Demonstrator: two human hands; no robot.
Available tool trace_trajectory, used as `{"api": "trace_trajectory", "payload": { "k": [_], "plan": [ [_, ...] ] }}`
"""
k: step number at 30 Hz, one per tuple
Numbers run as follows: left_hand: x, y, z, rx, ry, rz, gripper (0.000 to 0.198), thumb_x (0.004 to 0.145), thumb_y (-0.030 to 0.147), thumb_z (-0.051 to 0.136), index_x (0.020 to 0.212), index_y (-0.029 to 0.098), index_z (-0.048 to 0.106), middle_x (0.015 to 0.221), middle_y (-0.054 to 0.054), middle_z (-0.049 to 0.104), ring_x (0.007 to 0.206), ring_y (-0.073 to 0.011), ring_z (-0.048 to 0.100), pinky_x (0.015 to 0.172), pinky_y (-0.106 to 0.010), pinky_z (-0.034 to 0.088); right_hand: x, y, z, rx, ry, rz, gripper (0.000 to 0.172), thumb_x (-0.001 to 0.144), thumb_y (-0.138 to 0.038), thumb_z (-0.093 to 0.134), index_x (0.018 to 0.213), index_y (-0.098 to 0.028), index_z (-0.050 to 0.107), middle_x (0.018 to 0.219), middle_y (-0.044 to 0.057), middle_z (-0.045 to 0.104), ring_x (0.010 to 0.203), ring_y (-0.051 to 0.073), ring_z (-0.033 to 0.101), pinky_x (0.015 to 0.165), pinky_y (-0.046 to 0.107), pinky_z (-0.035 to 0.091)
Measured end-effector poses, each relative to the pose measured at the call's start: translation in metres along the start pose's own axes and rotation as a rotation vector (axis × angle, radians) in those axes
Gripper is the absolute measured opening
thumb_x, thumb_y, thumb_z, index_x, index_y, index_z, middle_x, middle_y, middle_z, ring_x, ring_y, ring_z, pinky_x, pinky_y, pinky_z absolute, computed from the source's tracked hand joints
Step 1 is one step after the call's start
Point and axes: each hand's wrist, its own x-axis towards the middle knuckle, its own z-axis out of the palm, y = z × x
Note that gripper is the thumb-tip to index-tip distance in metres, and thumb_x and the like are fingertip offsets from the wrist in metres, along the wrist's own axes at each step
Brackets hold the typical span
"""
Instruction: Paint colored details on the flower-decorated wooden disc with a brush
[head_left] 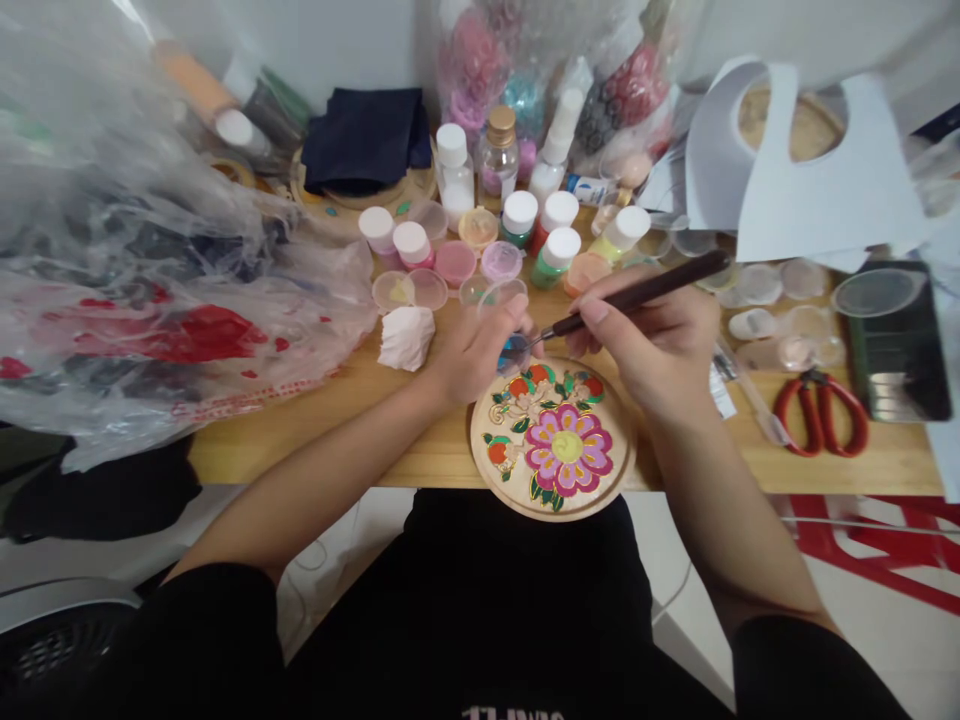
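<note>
My left hand is closed around a small clear cup with blue paint in it. In my right hand is a thin tool with a dark handle and a narrow metal shaft; its tip reaches into the cup, so its exact kind is hidden. Just below both hands lies a round wooden plate, jutting past the table's front edge. A raised, gold-outlined design covers it: a large pink flower with a yellow centre, orange fruits and green leaves.
Several white-capped paint bottles and small open cups stand behind my hands. A crumpled tissue lies left. Red-handled pliers and a dark phone lie right. A large plastic bag covers the table's left side.
</note>
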Motion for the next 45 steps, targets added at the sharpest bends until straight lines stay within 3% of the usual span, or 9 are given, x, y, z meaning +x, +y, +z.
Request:
{"api": "trace_trajectory", "payload": {
  "k": [11,19,25,29,35,40,45],
  "plan": [
    [0.0004,0.0006,0.0007,-0.006,0.019,-0.015,0.073,0.092,0.081,0.046,0.058,0.018,0.059,0.049,-0.003,0.055,0.045,-0.0101,0.048,0.046,-0.025,0.035,0.0051,0.0027,0.0033,0.159,-0.076,-0.118,0.024,0.09,-0.045,0.077,0.079,-0.025,0.071,0.069,-0.004,0.064,0.053,0.008,0.059,0.046,0.023,0.048],
    [0.0002,0.0008,0.0003,-0.02,0.011,-0.015,0.075,0.089,0.086,0.047,0.058,0.019,0.058,0.051,-0.003,0.057,0.045,-0.0106,0.051,0.046,-0.025,0.037,0.0076,0.0069,0.0043,0.248,-0.054,-0.012,0.025,0.088,-0.045,0.079,0.076,-0.024,0.071,0.062,-0.005,0.065,0.043,0.008,0.056,0.041,0.023,0.046],
    [0.0002,0.001,-0.0003,0.011,0.008,-0.048,0.07,0.094,0.077,0.045,0.058,0.019,0.058,0.053,-0.004,0.058,0.046,-0.0107,0.05,0.048,-0.025,0.037,0.0102,0.0075,0.0016,0.273,0.007,0.061,0.028,0.086,-0.045,0.08,0.074,-0.022,0.07,0.057,-0.005,0.064,0.04,0.009,0.054,0.038,0.023,0.044],
    [0.0,0.0005,-0.0005,0.011,0.019,-0.044,0.068,0.096,0.073,0.044,0.059,0.018,0.06,0.053,-0.004,0.058,0.046,-0.0104,0.049,0.048,-0.025,0.037,0.0087,0.005,0.0019,0.224,0.008,-0.02,0.03,0.085,-0.048,0.081,0.074,-0.023,0.07,0.06,-0.004,0.065,0.042,0.008,0.055,0.04,0.023,0.044],
    [0.001,-0.0016,0.0007,-0.016,0.024,-0.022,0.073,0.092,0.082,0.045,0.057,0.018,0.058,0.051,-0.004,0.056,0.044,-0.0098,0.048,0.045,-0.025,0.035,0.0032,0.0015,0.004,0.137,0.01,-0.109,0.022,0.087,-0.045,0.08,0.079,-0.026,0.074,0.068,-0.003,0.067,0.052,0.009,0.06,0.046,0.023,0.047],
    [0.0008,-0.0001,0.0007,-0.019,0.019,-0.011,0.075,0.091,0.084,0.046,0.058,0.018,0.058,0.051,-0.003,0.056,0.043,-0.0097,0.048,0.045,-0.025,0.035,0.0049,0.0037,0.003,0.166,-0.044,-0.073,0.026,0.088,-0.047,0.079,0.077,-0.025,0.072,0.067,-0.003,0.066,0.048,0.009,0.058,0.045,0.025,0.048],
    [-0.0002,0.0013,-0.0001,-0.005,0.014,-0.036,0.067,0.101,0.066,0.043,0.059,0.017,0.06,0.052,-0.004,0.057,0.044,-0.009,0.048,0.046,-0.024,0.036,0.0065,0.0033,0.0037,0.195,-0.03,0.046,0.026,0.086,-0.044,0.081,0.074,-0.024,0.07,0.06,-0.005,0.065,0.043,0.008,0.056,0.044,0.024,0.047]
  ]
}}
